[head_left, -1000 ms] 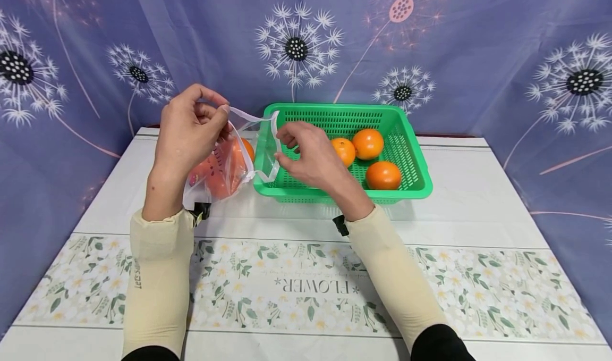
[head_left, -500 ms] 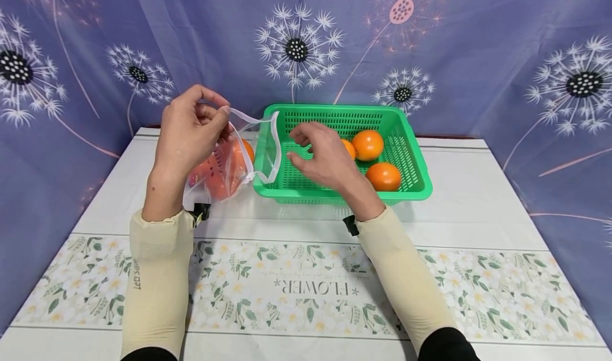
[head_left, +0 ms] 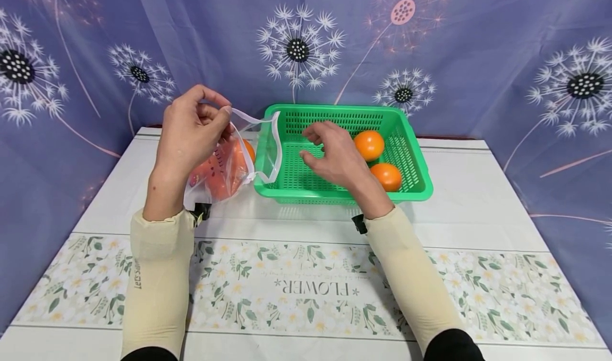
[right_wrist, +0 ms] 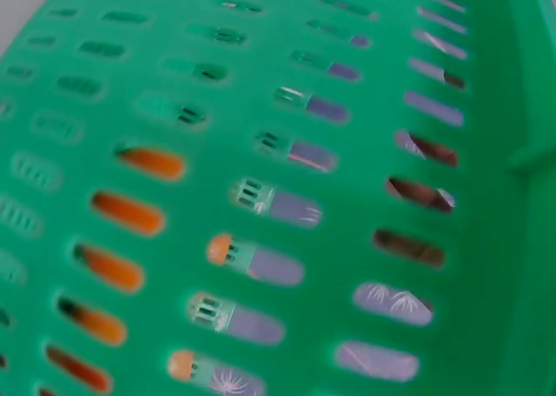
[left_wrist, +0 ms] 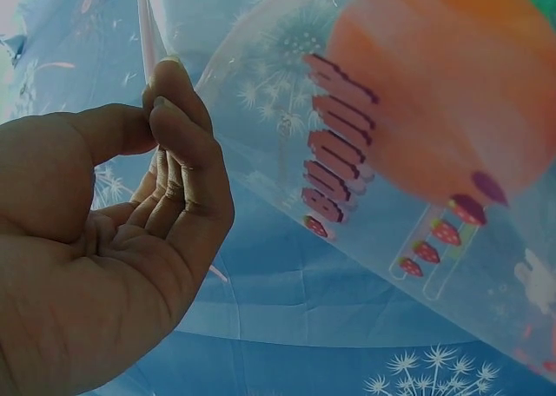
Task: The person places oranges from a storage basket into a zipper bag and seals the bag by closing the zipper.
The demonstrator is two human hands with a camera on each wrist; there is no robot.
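My left hand (head_left: pixel 193 129) pinches the white-trimmed edge of a clear plastic bag (head_left: pixel 273 145) between thumb and fingertips, holding its mouth wide. Orange fruit (head_left: pixel 247 151) shows inside the bag; in the left wrist view, the printed bag (left_wrist: pixel 261 201) carries the word "BUNNY" and strawberries. Over the green basket (head_left: pixel 421 192), my right hand (head_left: pixel 332 153) is held with loosely bent fingers and nothing between them. Beside that hand lie one orange (head_left: pixel 369 145) and another orange (head_left: pixel 387 177). The right wrist view shows only the basket's slotted wall (right_wrist: pixel 347 188), with orange colour behind some slots.
The basket stands at the back of a table with a flower-print cloth (head_left: pixel 306 292). A blue dandelion curtain (head_left: pixel 220 42) hangs close behind and along both sides. The bag's mouth overlaps the basket's left rim.
My right hand has moved away from the bag's mouth, rightward over the basket, and now covers an orange that was visible before. The left hand and the bag stay in place.
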